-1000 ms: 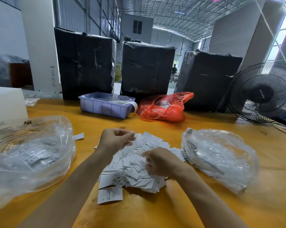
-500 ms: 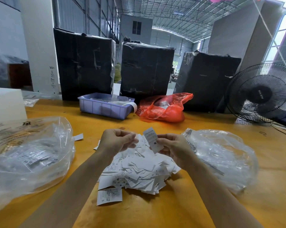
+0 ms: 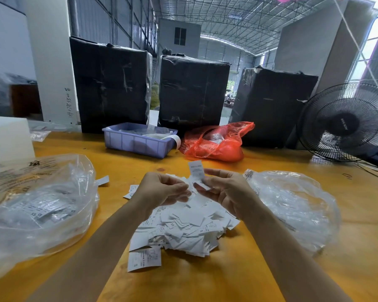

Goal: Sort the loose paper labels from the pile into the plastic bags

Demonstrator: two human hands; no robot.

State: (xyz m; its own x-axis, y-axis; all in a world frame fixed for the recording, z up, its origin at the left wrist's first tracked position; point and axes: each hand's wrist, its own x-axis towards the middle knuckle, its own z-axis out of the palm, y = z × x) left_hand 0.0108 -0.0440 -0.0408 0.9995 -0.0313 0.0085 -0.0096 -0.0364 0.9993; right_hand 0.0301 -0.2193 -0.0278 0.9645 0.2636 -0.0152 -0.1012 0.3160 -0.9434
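Both hands raised over the pile (image 3: 183, 227), right hand (image 3: 225, 190) grip pinching an upright label (image 3: 196, 171), left hand (image 3: 162, 190) grip curled around labels.

2 clear plastic bags (image 3: 40, 205) (image 3: 292, 205), 3 black wrapped bales (image 3: 112, 83), 1 fan (image 3: 344, 123), 1 red bag (image 3: 216, 142), 1 tray (image 3: 138, 142).

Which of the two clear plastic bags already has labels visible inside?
The clear bag on the left: printed labels show through it. The clear bag on the right shows none.

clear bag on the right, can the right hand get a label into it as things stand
Probably yes: the right hand, pinching a label, is just beside the clear bag, with nothing between them. Where its opening lies is hard to tell.
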